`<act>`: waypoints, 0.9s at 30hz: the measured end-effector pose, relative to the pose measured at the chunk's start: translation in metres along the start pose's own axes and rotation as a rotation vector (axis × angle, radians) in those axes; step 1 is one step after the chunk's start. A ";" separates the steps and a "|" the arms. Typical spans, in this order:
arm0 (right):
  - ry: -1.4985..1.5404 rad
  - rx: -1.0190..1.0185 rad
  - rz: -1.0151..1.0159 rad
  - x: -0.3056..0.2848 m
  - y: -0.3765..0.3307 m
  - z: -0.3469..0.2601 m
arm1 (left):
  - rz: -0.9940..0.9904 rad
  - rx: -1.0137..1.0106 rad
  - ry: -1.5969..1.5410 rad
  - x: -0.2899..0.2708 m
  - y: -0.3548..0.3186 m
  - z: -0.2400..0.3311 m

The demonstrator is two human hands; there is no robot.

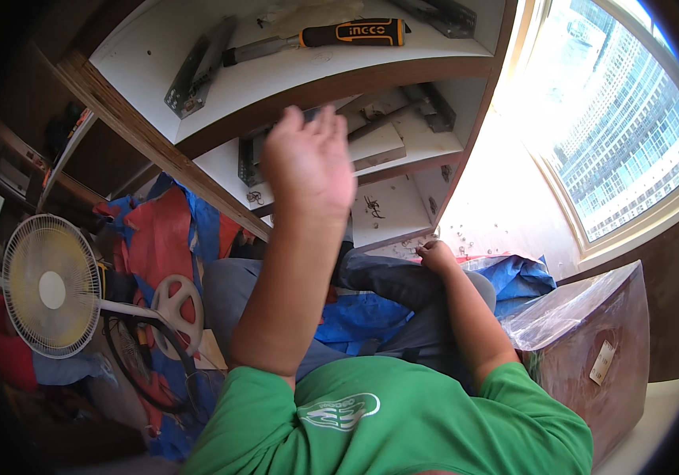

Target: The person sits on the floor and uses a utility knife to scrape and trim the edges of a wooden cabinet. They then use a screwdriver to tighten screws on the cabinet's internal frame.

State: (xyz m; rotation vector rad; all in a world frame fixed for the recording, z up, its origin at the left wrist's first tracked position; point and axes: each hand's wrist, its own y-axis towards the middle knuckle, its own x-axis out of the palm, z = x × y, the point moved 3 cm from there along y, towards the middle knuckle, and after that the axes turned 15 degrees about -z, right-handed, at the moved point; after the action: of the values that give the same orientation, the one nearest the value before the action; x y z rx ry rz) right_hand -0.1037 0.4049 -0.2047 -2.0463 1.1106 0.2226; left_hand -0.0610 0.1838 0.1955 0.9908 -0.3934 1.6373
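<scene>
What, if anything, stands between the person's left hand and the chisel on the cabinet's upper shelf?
In this view, the upper shelf's brown front edge runs between the left hand and the chisel. Nothing else visible blocks the way, though the hand's depth is unclear.

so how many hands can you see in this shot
2: the left hand, raised open in front of the cabinet, and the right hand, lower down near the cabinet's bottom corner.

It looked like a renovation site; a brown-and-white wooden cabinet (403,73) held a black-and-orange-handled metal chisel (351,33); blue-and-red plastic sheeting (161,237) lay left of it.
</scene>
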 end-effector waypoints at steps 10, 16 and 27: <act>0.035 0.005 -0.022 -0.006 -0.010 -0.005 | -0.038 -0.066 -0.171 -0.019 0.005 0.021; 0.005 -0.024 0.001 -0.002 -0.003 -0.002 | 0.057 -0.010 0.100 -0.092 -0.024 0.089; 0.527 -0.278 0.258 -0.019 -0.057 -0.086 | -0.402 -0.270 0.926 -0.138 -0.064 0.057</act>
State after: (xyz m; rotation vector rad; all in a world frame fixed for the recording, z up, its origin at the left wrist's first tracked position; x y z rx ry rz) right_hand -0.0878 0.3741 -0.1057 -2.2701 1.7536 -0.0463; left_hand 0.0232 0.0762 0.1074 0.0370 0.2063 1.4417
